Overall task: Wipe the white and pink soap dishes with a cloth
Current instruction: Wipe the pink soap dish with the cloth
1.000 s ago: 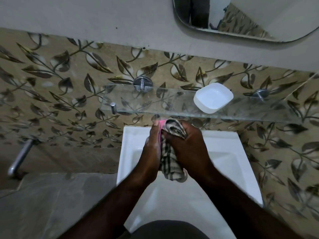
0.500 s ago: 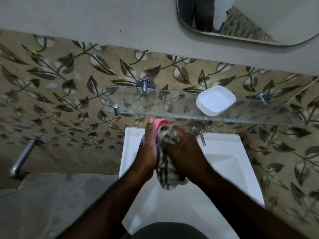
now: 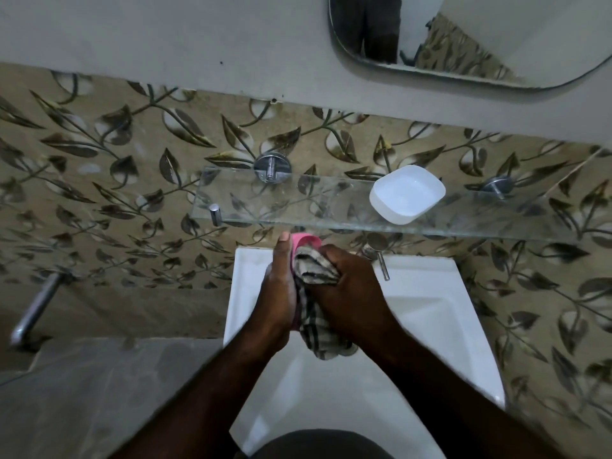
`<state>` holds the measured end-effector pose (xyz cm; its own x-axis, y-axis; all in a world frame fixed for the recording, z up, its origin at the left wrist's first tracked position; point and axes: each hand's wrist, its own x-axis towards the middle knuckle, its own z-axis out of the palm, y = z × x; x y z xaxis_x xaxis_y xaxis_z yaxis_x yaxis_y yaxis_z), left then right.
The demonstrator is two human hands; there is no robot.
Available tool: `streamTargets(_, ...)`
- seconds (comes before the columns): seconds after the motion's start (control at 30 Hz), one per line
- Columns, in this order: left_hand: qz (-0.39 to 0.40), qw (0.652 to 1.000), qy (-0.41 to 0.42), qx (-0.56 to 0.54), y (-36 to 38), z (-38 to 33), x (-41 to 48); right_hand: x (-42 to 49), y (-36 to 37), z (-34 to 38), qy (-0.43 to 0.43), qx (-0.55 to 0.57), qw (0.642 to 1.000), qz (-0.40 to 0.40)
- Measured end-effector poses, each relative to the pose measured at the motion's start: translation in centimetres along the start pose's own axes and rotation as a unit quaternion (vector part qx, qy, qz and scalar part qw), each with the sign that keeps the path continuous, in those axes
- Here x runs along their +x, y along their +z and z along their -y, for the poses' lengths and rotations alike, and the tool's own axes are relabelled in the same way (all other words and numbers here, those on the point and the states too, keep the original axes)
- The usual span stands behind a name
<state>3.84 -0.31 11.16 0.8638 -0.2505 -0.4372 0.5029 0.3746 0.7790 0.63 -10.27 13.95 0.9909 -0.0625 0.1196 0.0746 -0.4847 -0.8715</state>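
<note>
My left hand point(image 3: 280, 289) grips the pink soap dish point(image 3: 306, 240) on edge over the white basin; only its upper rim shows above the cloth. My right hand point(image 3: 351, 286) holds a checked grey cloth point(image 3: 314, 270) bunched against the dish, and the cloth's loose end hangs down between my wrists. The white soap dish point(image 3: 407, 193) sits open side up on the glass shelf point(image 3: 281, 200), to the right of and above my hands.
A white basin point(image 3: 430, 303) lies under my hands, with a chrome tap point(image 3: 379, 253) at its back edge. Chrome brackets point(image 3: 271, 167) fix the shelf to the leaf-patterned tile wall. A mirror point(image 3: 480, 38) hangs at top right. A metal pipe point(image 3: 36, 306) juts out at left.
My hands have stayed over the basin while the right hand worked the cloth against the pink dish; more of the dish's pink rim shows now than one second ago.
</note>
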Motion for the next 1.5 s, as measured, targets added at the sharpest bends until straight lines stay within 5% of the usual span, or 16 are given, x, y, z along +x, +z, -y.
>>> streamTargets(0.2,-0.015,1.000,0.005,-0.025,-1.0,-0.2,0.8,-2.0,-0.6,-1.7,-0.034,-0.029,0.992,0.115)
streamTargets(0.4,0.038,0.998,-0.027,-0.038,0.0,1.0,0.7,-0.1,-1.6,-1.7,-0.186,-0.221,0.957,-0.005)
streamTargets(0.57,-0.002,0.996,0.068,0.054,-0.4,1.8,0.8,1.0,-1.4,-1.3,-0.140,-0.282,0.947,-0.062)
streamTargets(0.67,-0.001,0.991,0.105,0.086,-0.5,1.6,0.7,0.3,-0.8,-1.5,-0.060,-0.231,0.969,-0.065)
streamTargets(0.77,-0.009,0.986,0.136,0.093,-0.4,1.0,0.4,-1.0,0.1,-2.1,0.055,-0.136,0.989,0.023)
streamTargets(0.97,0.017,0.985,0.140,0.098,-0.3,1.6,0.4,-2.3,-1.5,-1.2,0.158,0.101,0.969,0.162)
streamTargets(1.2,0.044,0.998,0.029,0.022,0.2,2.4,0.0,-0.6,-1.4,0.6,0.110,0.232,0.966,-0.018)
streamTargets(1.37,0.025,0.999,-0.003,-0.042,-1.4,0.7,1.1,-2.1,-1.0,-0.3,0.048,0.041,0.988,0.139)
streamTargets(1.5,0.039,0.997,-0.045,-0.050,-2.1,0.6,1.3,-2.1,-2.3,-2.0,-0.098,-0.257,0.936,0.220)
